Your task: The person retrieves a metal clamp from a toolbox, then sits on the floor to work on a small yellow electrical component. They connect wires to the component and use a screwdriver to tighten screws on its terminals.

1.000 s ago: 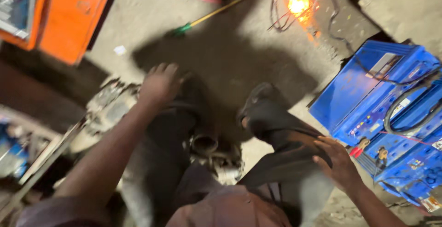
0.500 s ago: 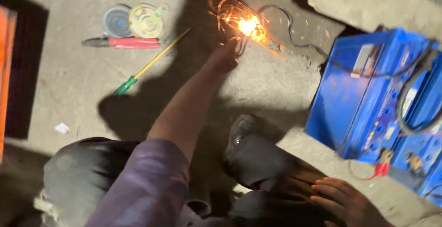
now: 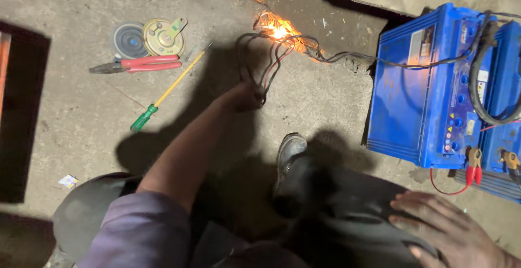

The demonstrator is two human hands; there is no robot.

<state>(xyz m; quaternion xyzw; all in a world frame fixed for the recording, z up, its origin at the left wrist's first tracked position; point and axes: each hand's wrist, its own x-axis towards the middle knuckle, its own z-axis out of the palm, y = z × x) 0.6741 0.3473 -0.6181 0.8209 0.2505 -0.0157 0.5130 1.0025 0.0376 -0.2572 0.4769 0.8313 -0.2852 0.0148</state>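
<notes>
Rough grey concrete floor (image 3: 70,137), gritty and stained, fills the frame, lit unevenly so that the person's shadow falls dark across the middle. Largest on it are two blue plastic-cased batteries (image 3: 420,91) standing side by side at the right edge, boxy and ribbed along the base, with thick black cable looped over their tops and small red and yellowish clips (image 3: 473,165) at the lower front corner, where a thin red lead curls onto the floor. From the batteries a dark cable runs left along the ground to a glowing orange lamp (image 3: 278,30) at upper centre, lying low on the concrete, presumably to throw light on the work. The left hand (image 3: 247,95), at the end of an arm reaching up the middle of the frame from a purple sleeve (image 3: 135,230), is closed around a bundle of thin wires (image 3: 266,61), black and red, whose loops rise from the fist toward the lamp; so the bundle sits at centre, just below the glow. The right hand (image 3: 442,230) lies open and flat at lower right, fingers spread, resting on the dark trouser cloth over the knee and holding nothing. A worn black shoe (image 3: 288,151) points up the frame beside it. At upper left, well apart from the hands, lie two round metal horn discs (image 3: 149,38), red-handled pliers (image 3: 138,65) just below them, and a slim screwdriver (image 3: 168,87) with a yellow shaft and green grip, set diagonally.
</notes>
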